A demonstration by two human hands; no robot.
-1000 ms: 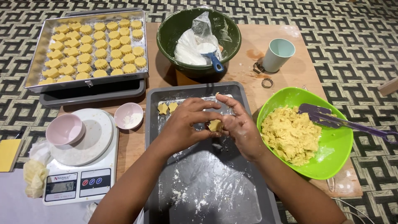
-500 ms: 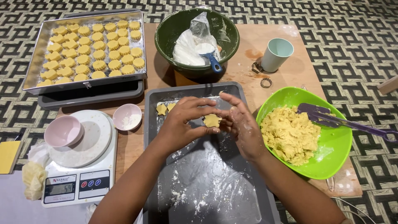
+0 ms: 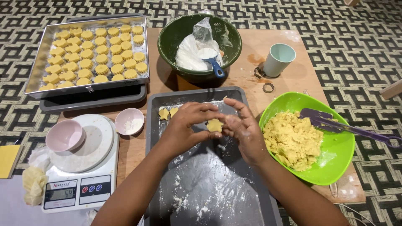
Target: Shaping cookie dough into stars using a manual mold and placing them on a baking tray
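Both hands meet over the floured dark baking tray; the left hand and the right hand pinch a small flower-shaped piece of yellow dough between their fingertips, closed on its edges from either side, apparently so the soft shape is carried without bending; the piece hangs just above the tray's upper part, near 2 shaped pieces already lying at its top left corner, which suggests the tray is being filled from that corner in rows; the lime-green bowl of crumbly dough sits just beside the right hand, within easy reach, with a purple spatula resting across it; a dark green bowl holding a bag of white flour and a blue-handled scoop stands behind the tray; a full metal tray of finished pieces is set well apart at the far left, out of the working area; a kitchen scale with a pink bowl on it sits at the near left
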